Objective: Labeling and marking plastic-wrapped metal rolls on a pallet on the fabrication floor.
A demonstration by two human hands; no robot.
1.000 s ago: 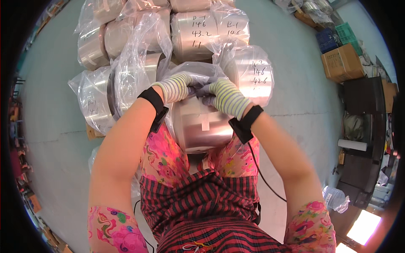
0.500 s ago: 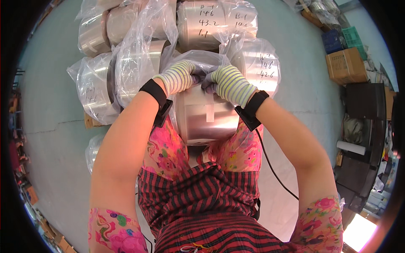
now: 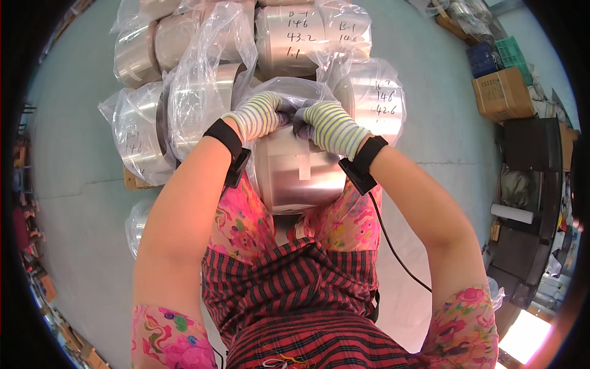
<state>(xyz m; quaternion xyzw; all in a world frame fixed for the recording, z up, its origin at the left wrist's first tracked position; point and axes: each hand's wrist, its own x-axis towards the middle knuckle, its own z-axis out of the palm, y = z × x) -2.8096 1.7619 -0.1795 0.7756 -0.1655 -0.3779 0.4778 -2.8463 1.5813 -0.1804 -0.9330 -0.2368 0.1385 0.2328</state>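
Note:
A shiny metal coil (image 3: 305, 175) with a strip of tape on its side lies between my knees. Clear plastic film (image 3: 286, 87) covers its far end. My left hand (image 3: 263, 115), in a striped glove with grey fingers, is closed on the film at the top of the coil. My right hand (image 3: 329, 125), gloved alike, pinches the same film close beside it. The fingertips almost meet, and the gloves partly hide what lies between them. Both wrists wear black straps with small dark devices; a cable runs from the right one.
Several plastic-wrapped metal coils stand around: one to the right (image 3: 376, 101), one to the left (image 3: 208, 92), more beyond (image 3: 289, 46). A wooden pallet edge (image 3: 134, 179) shows under the left ones. At far right are a cardboard box (image 3: 503, 95), a green crate (image 3: 514, 58) and dark furniture (image 3: 530, 147).
Both hands keep hold of the plastic film in nearly the same place. The view has shifted slightly; the coil has not visibly moved.

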